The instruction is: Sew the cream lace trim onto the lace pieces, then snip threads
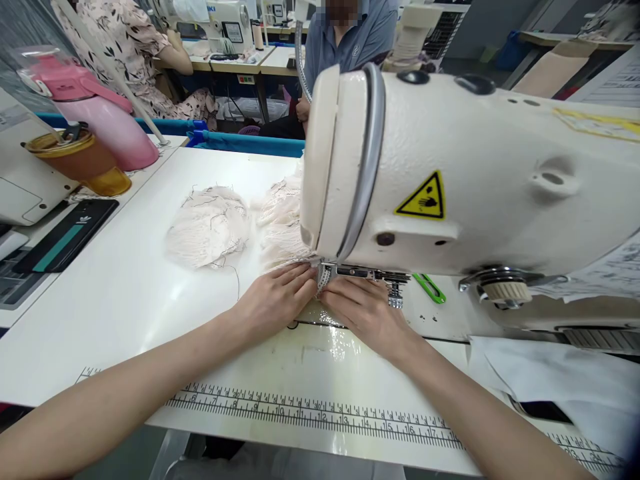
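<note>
A cream sewing machine (450, 167) reaches in from the right, its head above both my hands. My left hand (277, 299) is just left of the presser foot area, fingers pressed together on the near edge of a pale gathered fabric piece (280, 227). Close to it on the right, my right hand (367, 310) has its fingers bent and closed at the same edge, under the metal attachment (370, 272). A narrow white dotted strip (324, 279) shows between the hands. Fingertips of the right hand are partly hidden. Another gathered piece (210, 227) with loose dark threads lies to the left.
Green thread snips (429, 288) lie behind my right hand. A printed ruler (320, 415) runs along the front edge. White cloth (560, 380) lies at right. A phone (70, 233), brown cup (83, 160) and pink bottle (100, 120) stand left. Two people sit beyond.
</note>
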{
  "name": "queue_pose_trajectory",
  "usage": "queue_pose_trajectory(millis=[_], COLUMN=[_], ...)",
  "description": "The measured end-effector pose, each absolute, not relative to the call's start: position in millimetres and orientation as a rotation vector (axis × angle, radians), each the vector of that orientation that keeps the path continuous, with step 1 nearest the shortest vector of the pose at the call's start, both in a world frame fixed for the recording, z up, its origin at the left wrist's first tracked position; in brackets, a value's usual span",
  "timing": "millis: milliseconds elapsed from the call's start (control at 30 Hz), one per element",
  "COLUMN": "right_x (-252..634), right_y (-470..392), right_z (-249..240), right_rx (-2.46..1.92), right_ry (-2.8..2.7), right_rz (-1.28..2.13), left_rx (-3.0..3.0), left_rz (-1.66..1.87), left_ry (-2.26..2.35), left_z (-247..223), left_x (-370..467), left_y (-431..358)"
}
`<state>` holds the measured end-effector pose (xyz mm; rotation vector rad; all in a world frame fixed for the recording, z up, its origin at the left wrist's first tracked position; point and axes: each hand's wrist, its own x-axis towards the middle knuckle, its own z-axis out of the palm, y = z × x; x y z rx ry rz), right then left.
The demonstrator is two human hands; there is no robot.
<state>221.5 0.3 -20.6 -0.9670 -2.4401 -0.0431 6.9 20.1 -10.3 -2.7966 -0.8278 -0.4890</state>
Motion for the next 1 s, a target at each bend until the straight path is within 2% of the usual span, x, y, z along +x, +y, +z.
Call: queue_pose_trajectory(millis=[367, 1000], right_x=[231, 231], right_y=[6, 9], right_z=[-31, -34], right_rx=[-0.926, -1.189], right_ry=[-2.353, -2.144], right_rz=[0.097, 0.302], left_rx=[-2.729, -2.712], left_rz=[-0.478, -0.475], left_ry=[-0.838, -0.779], left_z=[-16, -21], left_x=[8, 5], left_y=[20, 21])
